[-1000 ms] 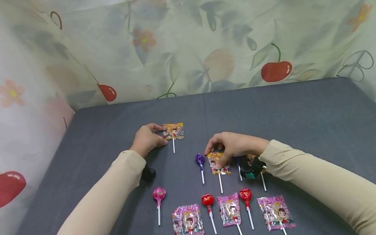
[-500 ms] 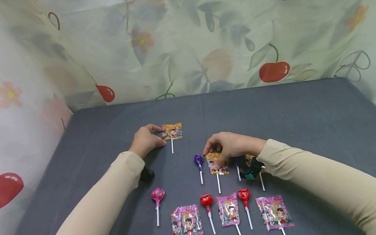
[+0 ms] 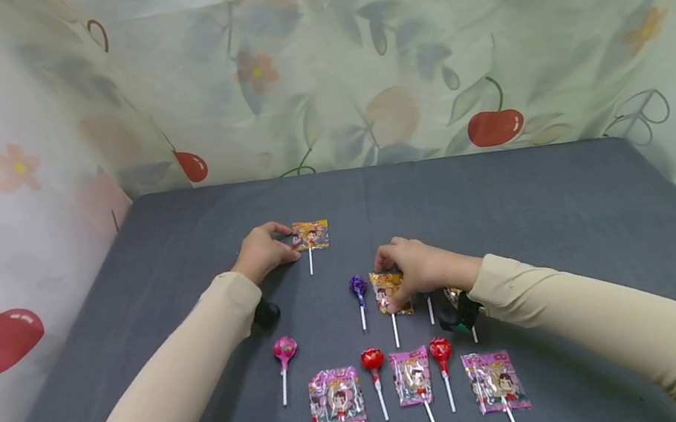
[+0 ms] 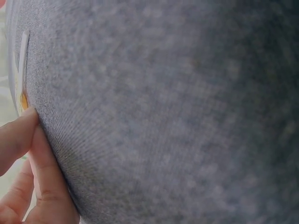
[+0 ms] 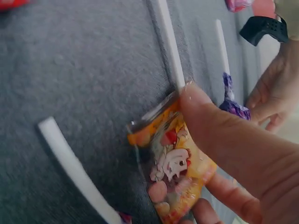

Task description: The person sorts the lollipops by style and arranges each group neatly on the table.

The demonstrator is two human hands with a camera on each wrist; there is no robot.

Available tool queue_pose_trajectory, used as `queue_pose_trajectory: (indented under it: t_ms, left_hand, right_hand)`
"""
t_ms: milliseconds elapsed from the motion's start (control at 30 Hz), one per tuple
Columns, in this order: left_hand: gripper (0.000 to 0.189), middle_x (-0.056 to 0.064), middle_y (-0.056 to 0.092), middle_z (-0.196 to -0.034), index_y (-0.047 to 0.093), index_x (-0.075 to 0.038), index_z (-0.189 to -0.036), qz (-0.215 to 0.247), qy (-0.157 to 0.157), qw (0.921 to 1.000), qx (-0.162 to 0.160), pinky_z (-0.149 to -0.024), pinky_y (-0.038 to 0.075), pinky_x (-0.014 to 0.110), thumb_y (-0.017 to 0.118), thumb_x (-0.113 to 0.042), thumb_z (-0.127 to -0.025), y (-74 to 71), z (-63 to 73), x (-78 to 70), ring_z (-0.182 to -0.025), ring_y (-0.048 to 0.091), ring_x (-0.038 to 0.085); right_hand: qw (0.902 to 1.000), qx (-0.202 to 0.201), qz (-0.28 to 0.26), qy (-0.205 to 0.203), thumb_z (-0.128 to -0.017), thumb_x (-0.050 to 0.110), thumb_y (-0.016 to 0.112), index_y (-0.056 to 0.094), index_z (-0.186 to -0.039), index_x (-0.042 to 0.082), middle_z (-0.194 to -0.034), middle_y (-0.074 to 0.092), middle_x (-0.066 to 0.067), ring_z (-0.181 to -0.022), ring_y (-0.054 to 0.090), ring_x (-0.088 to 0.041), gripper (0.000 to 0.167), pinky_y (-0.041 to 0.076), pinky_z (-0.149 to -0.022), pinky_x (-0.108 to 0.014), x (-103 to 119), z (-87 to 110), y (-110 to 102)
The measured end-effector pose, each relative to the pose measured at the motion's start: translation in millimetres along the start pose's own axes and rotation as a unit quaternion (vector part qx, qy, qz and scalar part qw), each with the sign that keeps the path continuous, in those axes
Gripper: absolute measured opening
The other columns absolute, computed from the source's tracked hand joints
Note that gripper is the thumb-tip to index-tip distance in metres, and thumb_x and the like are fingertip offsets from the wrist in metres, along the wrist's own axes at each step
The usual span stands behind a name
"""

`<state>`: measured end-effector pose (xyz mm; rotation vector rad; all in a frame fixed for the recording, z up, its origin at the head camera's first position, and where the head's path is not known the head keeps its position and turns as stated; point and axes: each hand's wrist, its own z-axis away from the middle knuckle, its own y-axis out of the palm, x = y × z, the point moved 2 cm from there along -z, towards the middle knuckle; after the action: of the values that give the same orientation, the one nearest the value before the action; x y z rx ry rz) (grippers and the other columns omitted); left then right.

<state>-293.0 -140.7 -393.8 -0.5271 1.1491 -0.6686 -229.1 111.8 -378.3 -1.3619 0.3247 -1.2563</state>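
I have the left hand [image 3: 263,250] beyond the purple lollipop [image 3: 358,284] and to its left, its grip pinching the left edge of the far yellow packet [image 3: 314,232]. The right hand [image 3: 419,268], to the right of that purple lollipop, grasps the near yellow packet [image 3: 382,289] between thumb and fingers; I see its white stick [image 3: 396,333] pointing my way. On the bench [image 3: 514,210], nearer me than the purple lollipop, lie a red lollipop [image 3: 372,359] and, further left, a pink lollipop [image 3: 284,349].

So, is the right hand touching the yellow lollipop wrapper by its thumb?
Touching. The right wrist view shows the right hand, its thumb on the yellow lollipop wrapper, where the stick comes out.
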Motion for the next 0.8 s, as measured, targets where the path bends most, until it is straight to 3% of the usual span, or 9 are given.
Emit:
queue_pose_trajectory:
  t_ms: [167,400,800]
  left_hand:
    - [0.049,0.009,0.063,-0.096,0.058,-0.013,-0.128,-0.003,-0.002,1.0,0.0,-0.07,0.041,0.029,0.076,-0.011,-0.083,0.2,-1.4,1.0,-0.081,0.055,0.018]
    - [0.049,0.009,0.063,-0.097,0.058,-0.014,-0.128,0.001,-0.005,1.0,0.002,-0.071,0.042,0.03,0.076,-0.012,-0.083,0.4,-0.6,1.0,-0.082,0.056,0.018]
    - [0.048,0.009,0.065,-0.097,0.057,-0.013,-0.127,0.003,-0.007,0.9999,0.008,-0.069,0.042,0.028,0.076,-0.011,-0.083,-0.1,-0.3,0.8,-0.078,0.057,0.016]
  right_hand:
    - [0.9999,-0.014,0.001,0.008,-0.063,0.023,0.092,0.056,-0.096,0.01,-0.101,0.056,-0.007,-0.091,0.051,-0.021,0.05,0.044,-0.079,-0.035,2.3,0.8,1.6]
    - [0.9976,-0.024,-0.064,0.014,-0.068,0.012,0.088,0.05,-0.101,0.009,-0.094,0.056,-0.009,-0.075,0.049,-0.019,0.051,0.041,-0.063,-0.029,2.1,3.7,-4.5]
    - [0.9957,-0.057,-0.072,-0.003,-0.081,0.019,0.079,0.065,-0.115,0.014,-0.108,0.063,-0.012,-0.084,0.059,-0.021,0.036,0.048,-0.068,-0.032,0.2,2.6,-51.6]
